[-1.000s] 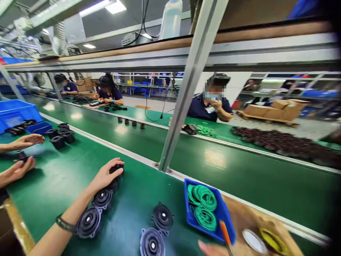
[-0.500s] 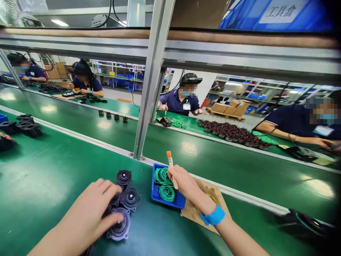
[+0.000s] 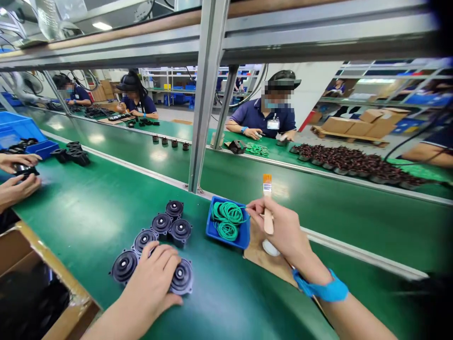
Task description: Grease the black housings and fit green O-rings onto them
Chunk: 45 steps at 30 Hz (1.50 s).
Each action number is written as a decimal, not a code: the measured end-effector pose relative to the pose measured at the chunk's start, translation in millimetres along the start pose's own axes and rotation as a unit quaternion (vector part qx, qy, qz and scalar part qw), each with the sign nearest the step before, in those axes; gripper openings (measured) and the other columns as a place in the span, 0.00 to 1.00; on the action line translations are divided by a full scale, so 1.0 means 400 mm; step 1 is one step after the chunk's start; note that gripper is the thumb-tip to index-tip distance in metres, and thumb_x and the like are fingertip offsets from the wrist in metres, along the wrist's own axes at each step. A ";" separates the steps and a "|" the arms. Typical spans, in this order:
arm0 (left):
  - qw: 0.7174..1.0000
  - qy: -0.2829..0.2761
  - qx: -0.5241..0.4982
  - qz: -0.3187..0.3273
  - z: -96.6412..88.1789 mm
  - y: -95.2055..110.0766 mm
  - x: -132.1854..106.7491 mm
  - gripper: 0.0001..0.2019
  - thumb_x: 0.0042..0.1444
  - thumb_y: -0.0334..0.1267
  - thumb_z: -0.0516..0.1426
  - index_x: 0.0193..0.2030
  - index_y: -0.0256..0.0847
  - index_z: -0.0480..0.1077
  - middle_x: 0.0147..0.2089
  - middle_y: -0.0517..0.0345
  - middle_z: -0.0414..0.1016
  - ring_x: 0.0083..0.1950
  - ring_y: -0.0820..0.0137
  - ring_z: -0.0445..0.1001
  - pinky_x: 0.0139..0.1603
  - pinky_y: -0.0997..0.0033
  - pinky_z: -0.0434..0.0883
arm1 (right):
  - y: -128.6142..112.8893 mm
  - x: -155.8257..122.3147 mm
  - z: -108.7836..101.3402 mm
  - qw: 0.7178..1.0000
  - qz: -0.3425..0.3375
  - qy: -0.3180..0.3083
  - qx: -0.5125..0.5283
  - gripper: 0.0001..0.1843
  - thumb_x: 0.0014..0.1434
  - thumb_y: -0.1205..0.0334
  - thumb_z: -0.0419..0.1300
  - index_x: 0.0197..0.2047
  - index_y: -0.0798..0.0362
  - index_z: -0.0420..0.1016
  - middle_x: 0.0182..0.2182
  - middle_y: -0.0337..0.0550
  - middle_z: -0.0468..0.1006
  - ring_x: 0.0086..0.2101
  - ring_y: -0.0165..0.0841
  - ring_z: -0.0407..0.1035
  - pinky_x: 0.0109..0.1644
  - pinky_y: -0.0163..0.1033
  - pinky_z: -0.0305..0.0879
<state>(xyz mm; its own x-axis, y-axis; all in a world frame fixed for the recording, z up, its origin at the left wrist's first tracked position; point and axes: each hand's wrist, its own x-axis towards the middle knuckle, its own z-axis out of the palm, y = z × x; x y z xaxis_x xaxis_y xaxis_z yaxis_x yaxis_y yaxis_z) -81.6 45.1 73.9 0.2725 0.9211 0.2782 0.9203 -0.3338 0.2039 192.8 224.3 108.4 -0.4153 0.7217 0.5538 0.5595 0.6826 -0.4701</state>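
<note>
My left hand (image 3: pixel 152 278) curls over a cluster of round black motor-like housings, its fingers and thumb around the left side of the nearest black round housing (image 3: pixel 182 276). Other round housings (image 3: pixel 124 265) with pale centre pins stand close about it. My right hand (image 3: pixel 279 226) holds a flat brush (image 3: pixel 268 189) upright, with orange bristles and a wooden handle. Its thumb and forefinger also pinch what looks like a green rubber ring (image 3: pixel 245 209) at the rim of a blue bin (image 3: pixel 211 232). Coiled green rings (image 3: pixel 228 230) lie inside that bin.
Beneath my right forearm are a cardboard sheet (image 3: pixel 256 250) and a small white round dish (image 3: pixel 271 248). A metal post (image 3: pixel 203 118) rises behind the bin. At left, a co-worker's hands (image 3: pixel 21 186) handle a dark part near a cardboard box (image 3: pixel 49 255). Co-workers sit across the line.
The view has swung left and down. My left hand has come down onto the housings. My right hand has shifted to the bin's right rim, with a green ring now at its fingertips.
</note>
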 end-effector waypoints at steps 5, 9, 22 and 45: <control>0.974 0.062 -0.220 -0.009 0.101 0.105 -0.044 0.42 0.36 0.49 0.76 0.56 0.46 0.64 0.48 0.52 0.80 0.47 0.55 0.80 0.46 0.56 0.78 | -0.168 -0.138 -0.015 0.960 0.100 -0.107 0.240 0.14 0.62 0.62 0.61 0.30 0.47 0.57 0.31 0.41 0.81 0.30 0.33 0.75 0.34 0.35 0.70; 0.938 0.077 -0.331 -0.067 0.137 0.145 -0.075 0.42 0.44 0.53 0.72 0.63 0.50 0.60 0.53 0.54 0.80 0.51 0.58 0.82 0.49 0.62 0.80 | -0.225 -0.216 0.020 0.943 0.120 -0.186 0.249 0.14 0.63 0.65 0.59 0.31 0.47 0.57 0.31 0.38 0.81 0.29 0.31 0.74 0.33 0.34 0.67; 0.963 0.208 -0.153 0.072 0.129 0.141 -0.068 0.18 0.66 0.50 0.57 0.48 0.34 0.72 0.49 0.40 0.81 0.55 0.56 0.79 0.54 0.55 0.79 | -0.221 -0.298 0.005 0.976 -0.142 -0.152 0.061 0.18 0.69 0.45 0.58 0.37 0.50 0.63 0.44 0.47 0.85 0.40 0.38 0.80 0.49 0.46 0.67; 0.950 0.165 -0.256 0.068 0.145 0.147 -0.083 0.05 0.67 0.31 0.57 0.48 0.37 0.70 0.49 0.42 0.81 0.55 0.57 0.81 0.52 0.69 0.82 | -0.196 -0.410 0.024 0.981 -0.181 -0.076 0.005 0.08 0.70 0.65 0.58 0.37 0.51 0.74 0.40 0.49 0.87 0.41 0.39 0.82 0.49 0.42 0.77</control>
<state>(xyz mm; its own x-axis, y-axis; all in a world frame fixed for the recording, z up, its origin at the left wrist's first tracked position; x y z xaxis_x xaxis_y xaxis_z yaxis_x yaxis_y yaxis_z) -20.4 6.5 22.0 0.1984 0.7773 0.5970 0.6022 -0.5772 0.5515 210.4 53.7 47.9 -0.6873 0.4401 0.5779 0.3491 0.8978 -0.2684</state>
